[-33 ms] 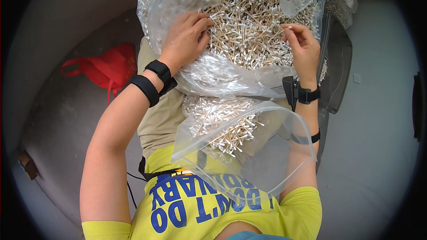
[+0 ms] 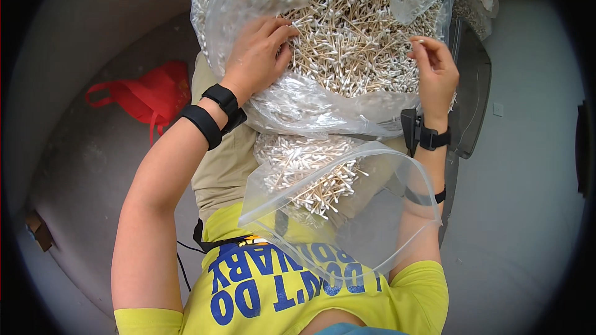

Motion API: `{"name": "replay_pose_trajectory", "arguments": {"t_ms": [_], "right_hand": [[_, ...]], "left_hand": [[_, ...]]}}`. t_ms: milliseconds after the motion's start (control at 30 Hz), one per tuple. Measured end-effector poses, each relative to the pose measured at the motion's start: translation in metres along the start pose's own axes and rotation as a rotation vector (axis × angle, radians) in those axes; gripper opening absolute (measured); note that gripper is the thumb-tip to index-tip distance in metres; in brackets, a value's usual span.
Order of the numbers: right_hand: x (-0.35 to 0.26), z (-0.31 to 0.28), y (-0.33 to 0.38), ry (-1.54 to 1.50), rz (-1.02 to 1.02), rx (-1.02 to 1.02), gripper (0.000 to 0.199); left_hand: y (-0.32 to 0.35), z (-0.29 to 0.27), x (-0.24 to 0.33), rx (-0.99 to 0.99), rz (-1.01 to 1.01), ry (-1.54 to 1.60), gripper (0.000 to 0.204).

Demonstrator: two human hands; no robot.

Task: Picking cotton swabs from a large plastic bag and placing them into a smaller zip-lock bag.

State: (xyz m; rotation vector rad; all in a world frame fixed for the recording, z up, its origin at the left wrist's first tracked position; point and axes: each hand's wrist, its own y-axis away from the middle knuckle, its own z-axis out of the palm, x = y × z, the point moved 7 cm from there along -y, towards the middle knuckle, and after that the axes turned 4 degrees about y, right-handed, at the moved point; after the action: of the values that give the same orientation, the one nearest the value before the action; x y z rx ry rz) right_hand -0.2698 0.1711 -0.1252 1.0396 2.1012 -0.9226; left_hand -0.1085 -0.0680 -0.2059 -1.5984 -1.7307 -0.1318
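Over on the far left, a red bag (image 2: 155, 96) lay on the floor (image 2: 93, 174), then came the left hand (image 2: 257, 56), fingers half-curled against the heap of cotton swabs (image 2: 347, 43) in the big clear bag (image 2: 310, 108) (no way to make out whether they gripped any). Below that, a zip bag (image 2: 248, 216) with more swabs gaped on the lap (image 2: 217, 164). The right hand (image 2: 437, 77) had just shifted outward, thumb and fingertip pinching what looked like a single swab (image 2: 421, 41), so more heap showed between the hands, though a dark tray (image 2: 477, 93) sat close on that side.
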Motion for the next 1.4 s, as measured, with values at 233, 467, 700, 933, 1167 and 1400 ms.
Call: {"name": "replay_pose_trajectory", "arguments": {"t_ms": [233,467,700,933,1167,1400], "right_hand": [[0.004,-0.126,0.018,1.004,0.049,0.555,0.025],[-0.020,0.052,0.029,0.318,-0.122,-0.343,0.034],[-0.022,0.101,0.017,0.578,-0.428,-0.557,0.038],[-0.001,0.068,-0.006,0.364,-0.259,-0.445,0.018],[0.017,0.006,-0.023,-0.183,0.157,-0.285,0.012],[-0.020,-0.033,-0.017,-0.351,0.179,-0.188,0.014]], "left_hand": [[-0.001,0.000,0.003,0.005,0.004,-0.020,0.024],[0.000,-0.001,0.001,-0.003,0.003,-0.023,0.024],[-0.001,0.001,0.002,-0.010,-0.002,-0.017,0.024],[0.001,0.001,0.000,-0.002,0.000,-0.019,0.024],[0.000,-0.001,0.002,-0.004,-0.015,-0.004,0.023],[-0.001,-0.001,0.004,-0.004,-0.012,0.002,0.024]]}}
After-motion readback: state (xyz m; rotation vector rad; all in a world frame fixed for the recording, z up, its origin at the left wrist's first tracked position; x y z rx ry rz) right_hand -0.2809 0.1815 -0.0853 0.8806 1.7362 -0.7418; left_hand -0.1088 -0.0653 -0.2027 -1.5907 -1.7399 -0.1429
